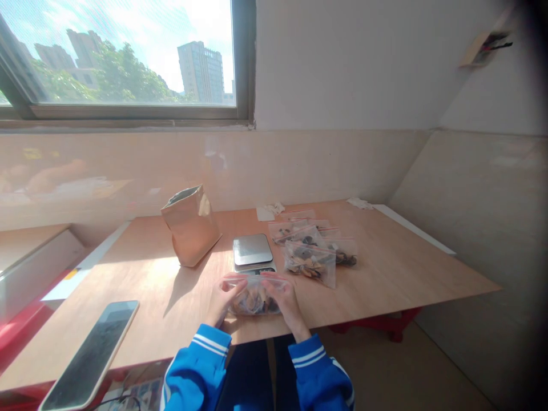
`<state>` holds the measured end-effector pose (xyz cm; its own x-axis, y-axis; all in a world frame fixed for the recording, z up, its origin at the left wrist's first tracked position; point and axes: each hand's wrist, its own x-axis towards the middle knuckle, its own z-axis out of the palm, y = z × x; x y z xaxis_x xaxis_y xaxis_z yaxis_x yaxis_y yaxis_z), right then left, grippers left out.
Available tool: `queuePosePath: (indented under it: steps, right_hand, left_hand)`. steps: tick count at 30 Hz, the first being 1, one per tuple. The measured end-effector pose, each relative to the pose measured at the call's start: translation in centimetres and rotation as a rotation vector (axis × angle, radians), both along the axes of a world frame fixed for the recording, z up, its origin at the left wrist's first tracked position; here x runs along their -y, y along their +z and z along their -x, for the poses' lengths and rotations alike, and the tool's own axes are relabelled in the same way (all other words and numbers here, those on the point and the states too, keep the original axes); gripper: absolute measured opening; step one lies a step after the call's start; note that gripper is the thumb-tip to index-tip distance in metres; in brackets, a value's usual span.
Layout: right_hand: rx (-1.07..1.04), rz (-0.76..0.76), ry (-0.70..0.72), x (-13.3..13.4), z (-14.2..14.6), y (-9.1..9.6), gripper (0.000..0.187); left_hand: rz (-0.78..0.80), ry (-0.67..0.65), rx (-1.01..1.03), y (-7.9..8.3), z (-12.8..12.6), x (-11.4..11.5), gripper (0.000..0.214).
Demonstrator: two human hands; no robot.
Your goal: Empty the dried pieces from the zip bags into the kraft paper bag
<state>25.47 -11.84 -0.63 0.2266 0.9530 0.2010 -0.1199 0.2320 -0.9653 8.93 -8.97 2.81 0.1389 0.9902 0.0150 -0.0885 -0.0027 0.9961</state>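
Note:
Near the table's front edge, a clear zip bag (256, 302) holds brown and dark pieces that look like dried slices. My left hand (226, 294) pinches the left part of its top edge. On the other side, my right hand (280, 292) grips the top edge with thumb and fingers. Just behind the bag sits a small kitchen scale (252, 251) with a bare metal plate; the bag and my fingers cover part of its front. To the right lie several filled zip bags (310, 260), overlapping in a heap.
A brown foil-lined pouch (190, 228) stands open-topped at the back left of the wooden table (385, 268). A phone (96, 351) lies at the front left corner. Crumpled white paper (274, 209) rests by the wall, under a window (128, 57). A red stool (394, 325) shows below the table.

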Motion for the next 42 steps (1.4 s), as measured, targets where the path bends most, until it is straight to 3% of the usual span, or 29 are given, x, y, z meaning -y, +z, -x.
queuePosePath:
  steps: [8, 15, 24, 33, 42]
  right_hand:
    - [0.088, -0.02, -0.078, 0.0, 0.2, -0.4, 0.02]
    - [0.132, -0.033, -0.12, 0.0, 0.4, -0.7, 0.021]
    - [0.102, -0.063, -0.039, 0.0, 0.5, -0.1, 0.017]
    - [0.092, -0.045, 0.041, 0.1, 0.5, 0.1, 0.02]
    - [0.145, -0.104, -0.014, -0.1, 0.6, -0.4, 0.012]
  left_hand:
    - [0.018, -0.032, 0.016, -0.2, -0.1, 0.1, 0.028]
    - [0.007, -0.012, 0.005, -0.1, -0.3, 0.3, 0.025]
    - [-0.005, -0.073, -0.036, -0.4, -0.6, 0.2, 0.034]
    - [-0.062, -0.075, -0.119, -0.3, -0.5, 0.1, 0.024]
    - [-0.081, -0.053, -0.169, -1.2, -0.4, 0.0, 0.026]
